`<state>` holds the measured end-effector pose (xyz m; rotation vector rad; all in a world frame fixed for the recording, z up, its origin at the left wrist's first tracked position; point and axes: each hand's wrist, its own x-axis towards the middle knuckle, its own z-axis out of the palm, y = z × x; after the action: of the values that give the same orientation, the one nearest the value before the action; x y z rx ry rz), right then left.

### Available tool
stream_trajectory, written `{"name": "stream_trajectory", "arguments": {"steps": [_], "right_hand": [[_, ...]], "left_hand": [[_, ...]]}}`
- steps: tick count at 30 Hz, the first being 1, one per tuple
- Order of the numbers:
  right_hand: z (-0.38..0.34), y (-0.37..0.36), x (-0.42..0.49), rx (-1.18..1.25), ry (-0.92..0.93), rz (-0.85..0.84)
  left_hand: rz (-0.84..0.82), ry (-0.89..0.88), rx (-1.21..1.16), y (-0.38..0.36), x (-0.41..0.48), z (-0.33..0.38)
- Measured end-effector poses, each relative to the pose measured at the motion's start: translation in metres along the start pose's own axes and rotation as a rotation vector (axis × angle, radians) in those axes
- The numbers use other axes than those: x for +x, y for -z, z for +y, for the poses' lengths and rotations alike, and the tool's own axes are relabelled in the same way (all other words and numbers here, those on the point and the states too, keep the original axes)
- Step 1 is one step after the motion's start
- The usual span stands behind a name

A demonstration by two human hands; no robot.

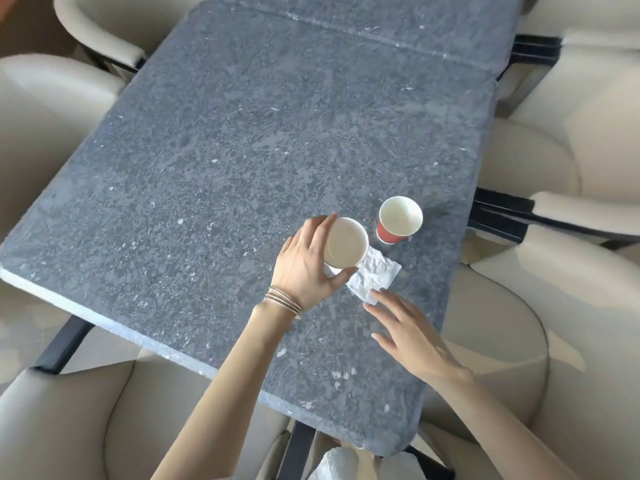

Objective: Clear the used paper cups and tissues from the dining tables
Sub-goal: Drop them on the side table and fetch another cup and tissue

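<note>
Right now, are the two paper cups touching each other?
Apart. The head view shows a strip of grey table between the held cup, gripped by the left hand, and the red cup.

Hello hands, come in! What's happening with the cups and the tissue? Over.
Left hand grips paper cup, over tissue corner. Right hand open, fingertips at tissue. Red cup stands apart, untouched.

Single view, head-worn, wide-angle. Looks forward and steeply down over near corner of bench (242, 150). Close: left hand (304, 265) and right hand (412, 337) enter from the bottom edge.
</note>
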<state>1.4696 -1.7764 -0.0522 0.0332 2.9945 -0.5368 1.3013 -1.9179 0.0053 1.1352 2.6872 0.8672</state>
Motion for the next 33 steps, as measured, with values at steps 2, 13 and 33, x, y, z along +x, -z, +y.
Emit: {"name": "stream_trajectory", "arguments": {"steps": [2, 13, 33], "right_hand": [[0.013, 0.012, -0.001, -0.027, 0.003, 0.064], [0.069, 0.031, -0.001, 0.033, -0.006, 0.221], [0.086, 0.025, 0.002, 0.046, 0.003, 0.238]], "left_hand": [[0.016, -0.043, -0.019, -0.006, 0.020, 0.018], [0.049, -0.050, -0.124, -0.044, 0.096, 0.066], [-0.111, 0.147, -0.265, -0.108, 0.105, 0.032]]}}
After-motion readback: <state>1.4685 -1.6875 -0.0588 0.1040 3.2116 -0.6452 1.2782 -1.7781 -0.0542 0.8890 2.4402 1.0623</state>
